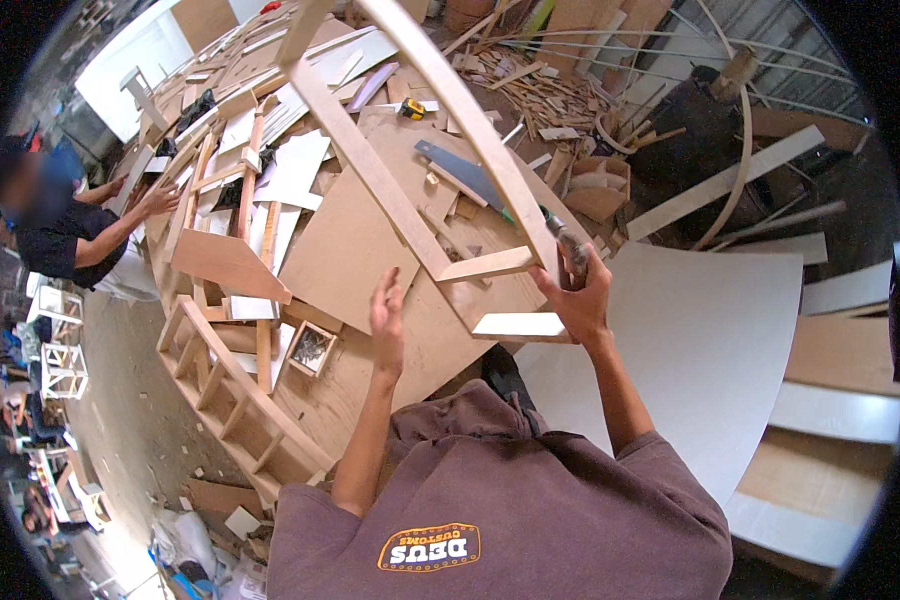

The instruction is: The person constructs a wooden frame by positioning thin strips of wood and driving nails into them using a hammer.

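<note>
My right hand [585,300] is closed around the lower right corner of a pale wooden frame [395,200]. The frame rises tilted, its two long rails joined by a short crosspiece near my hand. A dark, rounded thing [568,243] shows beside those fingers; I cannot make out whether the hand holds it too. My left hand [388,325] is raised with its fingers stretched out, apart from the frame and holding nothing. Behind the frame, a handsaw [462,172] lies on a brown board [345,240], its grip end partly hidden by the rail.
A yellow and black tape measure [412,109] lies beyond the saw. Left are a small box of fasteners [312,348] and a ladder-like wooden frame [232,400]. Offcuts [515,85] heap up behind. A white panel [670,340] spreads right. Another person [70,225] works at far left.
</note>
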Demonstrator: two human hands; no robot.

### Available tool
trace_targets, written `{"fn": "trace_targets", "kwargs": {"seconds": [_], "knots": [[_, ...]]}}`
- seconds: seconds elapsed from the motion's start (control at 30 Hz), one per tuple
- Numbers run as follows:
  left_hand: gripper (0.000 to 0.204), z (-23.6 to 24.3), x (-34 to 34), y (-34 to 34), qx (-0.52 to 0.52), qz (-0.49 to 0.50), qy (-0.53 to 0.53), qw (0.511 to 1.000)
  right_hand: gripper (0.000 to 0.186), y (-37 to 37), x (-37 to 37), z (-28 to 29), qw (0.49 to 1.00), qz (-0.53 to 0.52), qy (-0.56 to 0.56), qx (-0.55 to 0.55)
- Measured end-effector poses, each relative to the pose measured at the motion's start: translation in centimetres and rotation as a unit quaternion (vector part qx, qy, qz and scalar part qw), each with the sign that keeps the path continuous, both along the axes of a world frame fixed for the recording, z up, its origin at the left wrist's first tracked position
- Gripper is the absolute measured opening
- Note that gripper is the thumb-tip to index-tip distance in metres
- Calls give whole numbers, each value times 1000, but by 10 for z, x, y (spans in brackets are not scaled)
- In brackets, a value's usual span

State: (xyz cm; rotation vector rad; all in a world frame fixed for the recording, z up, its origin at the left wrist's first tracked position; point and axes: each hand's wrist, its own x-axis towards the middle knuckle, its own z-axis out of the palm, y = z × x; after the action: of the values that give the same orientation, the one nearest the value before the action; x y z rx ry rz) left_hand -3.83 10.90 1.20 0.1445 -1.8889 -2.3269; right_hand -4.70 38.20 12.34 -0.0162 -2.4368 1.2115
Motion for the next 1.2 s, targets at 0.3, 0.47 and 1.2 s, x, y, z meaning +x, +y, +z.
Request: {"fn": "trace_targets", "kwargs": {"seconds": [0.3, 0.47, 1.2], "knots": [[60, 40, -9, 45, -434, 253, 176, 846, 49, 70, -112, -2, 917, 317, 78, 230], [80, 49, -11, 79, -594, 257, 151, 747, 35, 81, -156, -33, 814, 516, 91, 253], [57, -7, 52, 103, -592, 129, -169, 778, 30, 53, -192, -104, 754, 622, -74, 199]]}}
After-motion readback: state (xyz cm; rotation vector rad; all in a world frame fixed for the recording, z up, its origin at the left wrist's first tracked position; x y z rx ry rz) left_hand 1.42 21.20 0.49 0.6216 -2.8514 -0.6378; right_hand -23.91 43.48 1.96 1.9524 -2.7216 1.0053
